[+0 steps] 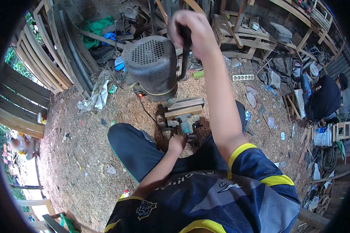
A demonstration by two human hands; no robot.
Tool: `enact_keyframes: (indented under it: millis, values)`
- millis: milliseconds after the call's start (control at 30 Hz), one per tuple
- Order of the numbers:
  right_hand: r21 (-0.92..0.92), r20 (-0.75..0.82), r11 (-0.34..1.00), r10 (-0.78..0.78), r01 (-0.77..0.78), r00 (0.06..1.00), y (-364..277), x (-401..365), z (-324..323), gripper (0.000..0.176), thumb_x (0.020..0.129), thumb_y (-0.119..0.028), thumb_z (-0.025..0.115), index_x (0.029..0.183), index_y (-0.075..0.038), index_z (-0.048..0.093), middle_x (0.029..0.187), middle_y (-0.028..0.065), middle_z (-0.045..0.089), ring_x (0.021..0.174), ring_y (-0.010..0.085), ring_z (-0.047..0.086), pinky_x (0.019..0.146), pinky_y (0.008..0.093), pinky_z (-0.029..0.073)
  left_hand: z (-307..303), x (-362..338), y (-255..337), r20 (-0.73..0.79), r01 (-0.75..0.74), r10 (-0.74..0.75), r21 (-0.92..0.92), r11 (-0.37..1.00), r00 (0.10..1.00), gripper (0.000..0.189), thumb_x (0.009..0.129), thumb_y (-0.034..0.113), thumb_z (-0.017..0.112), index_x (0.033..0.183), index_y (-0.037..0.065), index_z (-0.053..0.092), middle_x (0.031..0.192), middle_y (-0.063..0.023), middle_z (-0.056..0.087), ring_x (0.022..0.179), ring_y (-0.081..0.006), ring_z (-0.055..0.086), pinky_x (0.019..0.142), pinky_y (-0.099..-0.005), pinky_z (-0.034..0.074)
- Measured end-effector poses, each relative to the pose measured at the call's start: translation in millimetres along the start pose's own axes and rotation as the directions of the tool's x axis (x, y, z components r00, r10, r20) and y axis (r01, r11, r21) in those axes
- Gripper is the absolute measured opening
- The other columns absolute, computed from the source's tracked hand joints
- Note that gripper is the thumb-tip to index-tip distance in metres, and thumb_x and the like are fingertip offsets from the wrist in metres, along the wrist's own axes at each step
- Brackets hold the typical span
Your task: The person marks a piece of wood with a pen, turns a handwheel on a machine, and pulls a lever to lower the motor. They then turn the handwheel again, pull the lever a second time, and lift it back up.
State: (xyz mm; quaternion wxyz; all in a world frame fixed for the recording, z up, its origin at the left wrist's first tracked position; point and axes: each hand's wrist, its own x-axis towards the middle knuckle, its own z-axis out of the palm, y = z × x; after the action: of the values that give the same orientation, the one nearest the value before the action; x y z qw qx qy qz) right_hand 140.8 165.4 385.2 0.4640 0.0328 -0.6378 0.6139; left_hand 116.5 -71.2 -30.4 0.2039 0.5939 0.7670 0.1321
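My right hand (pixel 192 33) is raised and shut on a dark lever handle (pixel 185 58) beside the grey, round motor housing (pixel 153 64) of a standing machine. Below the motor, wooden blocks (pixel 184 108) lie on the machine's small table. My left hand (pixel 177 143) reaches down low and touches a small piece at the machine's base, next to a bluish metal part (pixel 186 127). Whether those fingers grip it is hidden. My legs in dark trousers straddle the machine.
Sawdust covers the ground. Wooden pallets (pixel 39 58) lean at the left, wooden frames (pixel 245 35) and scrap lie behind the machine. Another person in dark clothes (pixel 324 99) crouches at the right among small wooden pieces. A black cable (pixel 146 110) runs from the motor.
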Motion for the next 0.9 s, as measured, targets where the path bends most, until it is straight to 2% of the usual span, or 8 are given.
enact_keyframes:
  millis: [167, 200, 300, 333, 467, 567, 767, 900]
  values:
    - [-0.02, 0.025, 0.999, -0.031, 0.032, 0.999, 0.2, -51.9, -1.3, 0.032, 0.092, -0.016, 0.055, 0.064, -0.001, 0.05, 0.057, -0.0004, 0.047, 0.053, 0.0077, 0.04, 0.05, 0.0275, 0.031, -19.7, 0.1, 18.5, 0.139, 0.09, -0.094, 0.033, 0.995, 0.986, 0.028, 0.1, 0.029, 0.052, 0.099, 0.007, 0.069, 0.099, -0.021, 0.072, 0.092, -0.0394, 0.07, 0.08, -0.0496, 0.057]
    - [-0.02, 0.0, 0.999, -0.039, 0.039, 0.999, 1.9, -52.3, 0.2, 0.031, 0.092, -0.016, 0.056, 0.065, -0.001, 0.05, 0.058, -0.0008, 0.047, 0.054, 0.0073, 0.039, 0.05, 0.027, 0.031, 17.6, 8.1, -4.2, 0.141, 0.058, -0.063, 0.041, 0.997, 0.988, 0.033, 0.1, 0.034, 0.055, 0.114, 0.005, 0.062, 0.116, -0.0275, 0.064, 0.1, -0.0441, 0.067, 0.087, -0.0511, 0.055]
    - [0.017, -0.028, 0.996, -0.086, 0.087, 0.996, 10.1, -50.0, 0.6, 0.03, 0.093, -0.017, 0.056, 0.069, -0.001, 0.051, 0.061, -0.0013, 0.047, 0.056, 0.0065, 0.04, 0.052, 0.0262, 0.031, 20.5, 2.2, 19.1, -0.101, 0.184, -0.203, -0.176, 0.967, 0.974, 0.056, 0.097, 0.044, 0.059, 0.13, 0.001, 0.046, 0.134, -0.0399, 0.043, 0.115, -0.057, 0.056, 0.097, -0.0555, 0.05]
    - [0.025, -0.019, 0.997, -0.076, 0.077, 0.997, 12.5, -50.1, -1.4, 0.029, 0.094, -0.019, 0.057, 0.072, -0.001, 0.052, 0.063, -0.0015, 0.048, 0.058, 0.0063, 0.042, 0.052, 0.0258, 0.031, 32.0, 10.5, 16.8, -0.02, 0.229, -0.257, -0.388, 0.893, 0.966, 0.071, 0.094, 0.048, 0.061, 0.14, 0.003, 0.031, 0.142, -0.0438, 0.026, 0.127, -0.0622, 0.04, 0.107, -0.0587, 0.04]
    - [-0.011, -0.043, 0.993, -0.117, 0.116, 0.992, 11.7, -53.2, -1.0, 0.031, 0.094, -0.022, 0.061, 0.073, -0.001, 0.053, 0.064, -0.0023, 0.047, 0.058, 0.0065, 0.04, 0.053, 0.0261, 0.031, 69.2, 20.1, 13.6, -0.381, 0.017, -0.194, -0.423, 0.906, 0.904, 0.068, 0.092, 0.037, 0.068, 0.142, 0.007, 0.034, 0.152, -0.0388, 0.019, 0.138, -0.0589, 0.027, 0.112, -0.0619, 0.032]
    - [-0.029, -0.077, 0.99, -0.143, 0.141, 0.987, 12.5, -53.6, 3.7, 0.03, 0.092, -0.021, 0.06, 0.072, -0.002, 0.051, 0.062, -0.0023, 0.044, 0.055, 0.0066, 0.037, 0.05, 0.0256, 0.028, 55.4, 14.5, 11.4, -0.406, -0.08, -0.061, -0.32, 0.944, 0.912, 0.069, 0.09, 0.023, 0.075, 0.144, 0.014, 0.035, 0.156, -0.0366, 0.011, 0.143, -0.057, 0.022, 0.115, -0.059, 0.031]
    - [-0.051, -0.147, 0.988, -0.153, 0.147, 0.977, 10.0, -57.6, 12.2, 0.03, 0.088, -0.021, 0.059, 0.069, -0.003, 0.045, 0.058, -0.0021, 0.041, 0.048, 0.0059, 0.034, 0.044, 0.0241, 0.021, 54.3, 13.9, 13.3, -0.414, -0.16, -0.045, -0.448, 0.879, 0.909, 0.046, 0.084, 0.013, 0.08, 0.125, 0.016, 0.058, 0.161, -0.0295, 0.009, 0.147, -0.0513, 0.021, 0.118, -0.054, 0.027]
    - [-0.064, -0.195, 0.987, -0.158, 0.148, 0.968, 7.8, -63.8, 15.6, 0.033, 0.086, -0.024, 0.064, 0.068, -0.003, 0.046, 0.057, -0.0019, 0.041, 0.048, 0.0067, 0.036, 0.044, 0.0245, 0.021, 63.7, 14.3, 20.6, -0.398, -0.122, -0.144, -0.572, 0.811, 0.906, 0.028, 0.08, 0.005, 0.082, 0.104, 0.013, 0.07, 0.162, -0.0224, 0.012, 0.144, -0.0452, 0.028, 0.115, -0.0487, 0.035]
